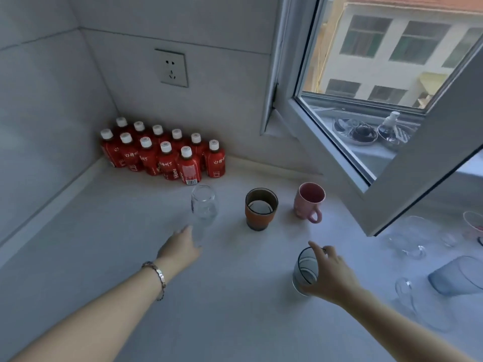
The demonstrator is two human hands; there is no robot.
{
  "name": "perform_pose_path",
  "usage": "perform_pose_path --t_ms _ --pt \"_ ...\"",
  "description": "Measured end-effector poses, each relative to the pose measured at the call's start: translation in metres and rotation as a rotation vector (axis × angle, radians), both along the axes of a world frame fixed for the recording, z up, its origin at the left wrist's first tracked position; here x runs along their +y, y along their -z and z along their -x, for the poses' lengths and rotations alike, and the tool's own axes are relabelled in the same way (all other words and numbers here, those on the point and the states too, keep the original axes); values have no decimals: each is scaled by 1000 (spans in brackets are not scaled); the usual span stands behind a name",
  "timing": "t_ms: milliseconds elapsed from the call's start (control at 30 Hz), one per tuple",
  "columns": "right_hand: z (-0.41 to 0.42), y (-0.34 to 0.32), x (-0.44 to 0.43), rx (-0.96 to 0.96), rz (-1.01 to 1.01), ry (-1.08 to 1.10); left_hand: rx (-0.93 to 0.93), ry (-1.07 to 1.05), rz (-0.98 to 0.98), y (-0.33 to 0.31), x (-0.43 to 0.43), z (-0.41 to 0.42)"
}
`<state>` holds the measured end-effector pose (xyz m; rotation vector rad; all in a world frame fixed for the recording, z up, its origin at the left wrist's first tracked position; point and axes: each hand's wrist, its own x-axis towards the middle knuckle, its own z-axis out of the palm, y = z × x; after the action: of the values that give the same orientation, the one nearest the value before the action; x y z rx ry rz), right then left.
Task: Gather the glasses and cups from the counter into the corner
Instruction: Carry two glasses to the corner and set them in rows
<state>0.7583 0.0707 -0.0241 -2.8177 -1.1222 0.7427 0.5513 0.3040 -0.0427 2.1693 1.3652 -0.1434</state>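
Lower right of centre, the right hand (330,273) wraps its fingers (317,250) round the rim of a grey glass (304,273). The left hand (180,248), fingers loosely spread, touches a clear glass (203,209) mid-frame. Both look light, slippery and breakable; gripping the walls seems safest.

Bare, sleeveless forearms; a silver link bracelet (156,276) circles the left wrist.

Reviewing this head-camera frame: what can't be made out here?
- Left hand at the clear glass: blurred; contact unclear.
- Right hand covers the near side of the grey glass.
- Glassware at right: transparent and blurred, count uncertain; one piece cut off by the frame edge.
- Bottle labels: too small to read.
- Dishes beyond the window: indistinct.
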Motion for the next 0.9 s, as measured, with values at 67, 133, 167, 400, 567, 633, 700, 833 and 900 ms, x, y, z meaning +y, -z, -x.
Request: perform_pose_path --t_ms 67,133,167,400,567,633,700,833,900 --pt "-4 -1 8 19 0 -16 -99 -58 -30 -4 26 -23" --pt "-7 -4 16 44 -10 -17 -196 -103 -50 -4 49 -45" --pt "-9 -5 20 55 -23 -19 -212 -116 -49 -3 58 -55" --pt "-13 -12 40 37 -116 -87 -314 -218 30 22 86 -92" --pt "-14 -17 39 31 -119 -123 -270 -208 -50 14 60 -80" --pt "-12 -21 36 22 -110 -156 -272 -158 -76 6 40 -65" --pt "-8 -26 32 10 -105 -201 -289 -143 -93 -6 18 -49" --pt "8 -40 20 1 -101 -319 -329 -183 -88 -36 -36 -8" --pt "22 -47 11 -4 -117 -387 -337 -192 -98 -48 -69 18"
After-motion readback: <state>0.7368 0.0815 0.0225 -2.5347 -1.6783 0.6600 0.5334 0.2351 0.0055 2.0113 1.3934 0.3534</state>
